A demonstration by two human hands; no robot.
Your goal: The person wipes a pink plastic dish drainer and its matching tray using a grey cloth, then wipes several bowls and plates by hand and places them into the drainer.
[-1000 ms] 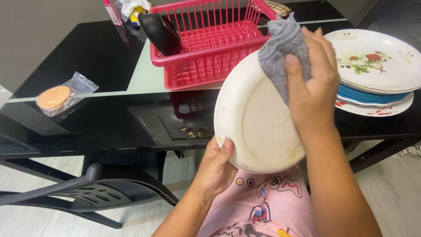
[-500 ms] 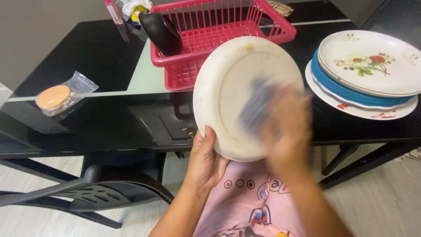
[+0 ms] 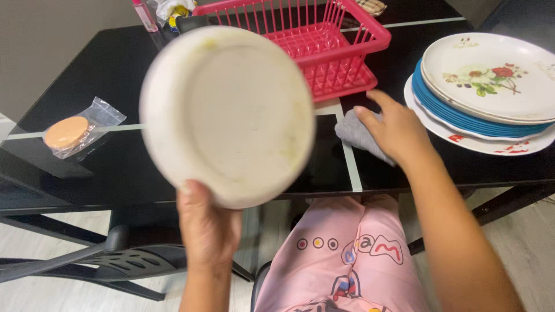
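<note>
A: Left hand (image 3: 208, 228) pose?

B: Raised in front of the body, forearm coming up from the bottom edge. It gripped the lower rim of a round off-white plastic plate (image 3: 228, 112), thumb on the near face, other fingers hidden behind. Plate was held up off the table, tilted toward the camera, with faint yellowish stains on its face. Slightly blurred.

A: Right hand (image 3: 396, 130)?

B: Arm stretched forward and to the right over the edge of the glossy black glass table (image 3: 115, 75). Palm down, fingers loosely spread, resting on a crumpled grey cloth (image 3: 355, 132) that lay on the tabletop. Whether it pinched the cloth or only pressed on it, could not tell.

A: Around it?

B: A stack of plates (image 3: 480, 98) sat just beside the right hand, to its right: a white plate with a flower print on top, blue ones under it, a white one with red marks at the bottom. A red plastic dish rack (image 3: 324, 40) stood behind the held plate, partly hidden by it. At the far left of the table, well apart, lay a round orange sponge in a clear bag (image 3: 72, 132). A black chair (image 3: 104, 254) stood below the table at left. Pink printed trousers (image 3: 347, 254) showed at the bottom.
</note>
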